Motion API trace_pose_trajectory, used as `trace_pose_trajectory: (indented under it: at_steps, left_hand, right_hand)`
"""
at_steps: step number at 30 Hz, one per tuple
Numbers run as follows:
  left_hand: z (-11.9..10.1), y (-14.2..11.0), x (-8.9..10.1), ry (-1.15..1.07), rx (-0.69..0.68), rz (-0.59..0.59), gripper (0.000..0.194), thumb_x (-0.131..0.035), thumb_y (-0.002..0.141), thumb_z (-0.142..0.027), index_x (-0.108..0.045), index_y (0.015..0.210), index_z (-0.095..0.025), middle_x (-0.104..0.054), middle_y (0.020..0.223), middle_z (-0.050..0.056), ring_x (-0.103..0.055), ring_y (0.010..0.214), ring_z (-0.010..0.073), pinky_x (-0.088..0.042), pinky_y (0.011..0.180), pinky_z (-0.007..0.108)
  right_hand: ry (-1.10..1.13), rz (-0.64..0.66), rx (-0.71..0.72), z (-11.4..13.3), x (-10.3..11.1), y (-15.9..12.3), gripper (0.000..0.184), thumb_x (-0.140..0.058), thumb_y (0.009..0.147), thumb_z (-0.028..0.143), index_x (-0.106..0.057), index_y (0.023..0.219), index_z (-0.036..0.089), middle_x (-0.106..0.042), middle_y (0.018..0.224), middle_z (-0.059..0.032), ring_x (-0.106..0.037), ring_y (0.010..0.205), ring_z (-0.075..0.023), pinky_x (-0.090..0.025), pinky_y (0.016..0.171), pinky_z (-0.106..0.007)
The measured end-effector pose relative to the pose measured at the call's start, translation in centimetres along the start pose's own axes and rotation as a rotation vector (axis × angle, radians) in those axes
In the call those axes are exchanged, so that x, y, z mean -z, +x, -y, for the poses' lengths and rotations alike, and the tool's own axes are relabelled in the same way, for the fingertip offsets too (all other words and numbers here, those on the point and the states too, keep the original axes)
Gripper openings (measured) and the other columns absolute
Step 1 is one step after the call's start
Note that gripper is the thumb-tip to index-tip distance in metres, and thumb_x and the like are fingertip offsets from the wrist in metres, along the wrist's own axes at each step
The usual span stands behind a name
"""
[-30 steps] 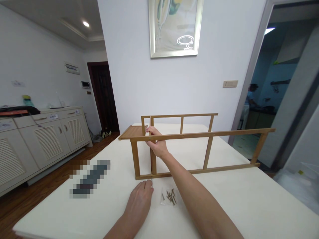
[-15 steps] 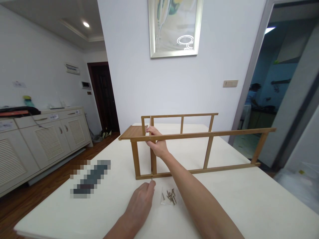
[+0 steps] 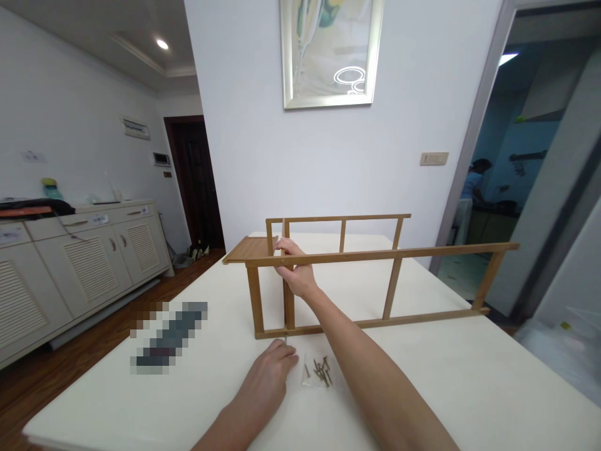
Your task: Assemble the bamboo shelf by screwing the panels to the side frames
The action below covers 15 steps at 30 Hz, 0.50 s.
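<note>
A brown wooden shelf frame lies on its side on the white table, its rails running left to right. My right hand is closed around an upright board near the frame's left end, partly behind the upper front rail. Low in front, my left hand has its fingers pinched together at the bottom rail. A thin metal rod shows between its fingertips and the rail; the rest is hidden by the fingers. Beside this hand several brass-coloured screws lie on a clear plastic bag.
A slatted wooden panel projects from the frame's left end. A blurred dark object lies on the table's left side. White cabinets stand to the left. Through the right doorway a person is in another room.
My left hand has turned at the bottom rail, its fingers shifting round the thin metal rod. My right hand and the frame stay in place.
</note>
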<state>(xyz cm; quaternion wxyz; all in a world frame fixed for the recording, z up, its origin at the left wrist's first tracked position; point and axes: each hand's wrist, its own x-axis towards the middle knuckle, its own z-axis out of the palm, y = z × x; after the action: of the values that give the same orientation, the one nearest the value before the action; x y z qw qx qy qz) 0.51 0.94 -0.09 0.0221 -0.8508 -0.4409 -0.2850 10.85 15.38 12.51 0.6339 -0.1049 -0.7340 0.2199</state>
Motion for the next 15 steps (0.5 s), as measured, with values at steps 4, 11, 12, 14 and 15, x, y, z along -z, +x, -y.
trace_pose_trajectory:
  at_steps: [4, 11, 12, 14, 15]
  left_hand:
    - [-0.2, -0.2, 0.6, 0.008, 0.081, -0.035, 0.053, -0.037, 0.076, 0.009, -0.067, 0.112, -0.014, -0.07, 0.103, 0.01, -0.061, 0.097, 0.0217, -0.054, 0.087, 0.038]
    - [-0.7, 0.1, 1.4, 0.105, 0.207, 0.035, 0.026, -0.044, 0.09, -0.009, -0.069, 0.089, -0.018, -0.064, 0.085, 0.007, -0.059, 0.084, 0.0218, -0.05, 0.075, 0.036]
    - [-0.8, 0.2, 1.4, 0.103, 0.209, 0.041, 0.027, -0.044, 0.091, -0.01, -0.068, 0.086, -0.018, -0.063, 0.083, 0.007, -0.059, 0.083, 0.0213, -0.049, 0.075, 0.035]
    - [-0.9, 0.3, 1.4, 0.076, 0.193, 0.046, 0.027, -0.042, 0.091, -0.01, -0.067, 0.083, -0.017, -0.063, 0.083, 0.007, -0.058, 0.082, 0.0207, -0.048, 0.075, 0.034]
    - [-1.0, 0.3, 1.4, 0.054, 0.181, 0.048, 0.027, -0.042, 0.091, -0.01, -0.066, 0.082, -0.017, -0.063, 0.083, 0.007, -0.058, 0.082, 0.0205, -0.048, 0.075, 0.034]
  right_hand:
    - [-0.018, 0.004, -0.013, 0.0, 0.0, 0.0, 0.027, -0.062, 0.074, 0.021, -0.061, 0.101, 0.026, -0.062, 0.114, -0.0049, -0.05, 0.122, -0.0253, -0.039, 0.105, -0.044]
    - [-0.019, 0.009, -0.026, 0.0, 0.0, 0.0, 0.027, -0.062, 0.072, 0.023, -0.061, 0.1, 0.026, -0.062, 0.115, -0.0047, -0.051, 0.122, -0.0259, -0.04, 0.104, -0.045]
    - [-0.019, 0.007, -0.024, 0.0, 0.0, 0.0, 0.027, -0.062, 0.073, 0.023, -0.061, 0.1, 0.026, -0.062, 0.115, -0.0047, -0.05, 0.122, -0.0258, -0.04, 0.104, -0.045]
    - [-0.022, 0.007, -0.022, 0.1, 0.0, 0.0, 0.027, -0.062, 0.073, 0.024, -0.061, 0.1, 0.026, -0.062, 0.115, -0.0046, -0.05, 0.122, -0.0256, -0.04, 0.104, -0.045]
    - [-0.024, 0.007, -0.021, 0.1, 0.0, 0.0, 0.026, -0.062, 0.074, 0.024, -0.061, 0.099, 0.026, -0.062, 0.115, -0.0046, -0.051, 0.122, -0.0255, -0.04, 0.104, -0.045]
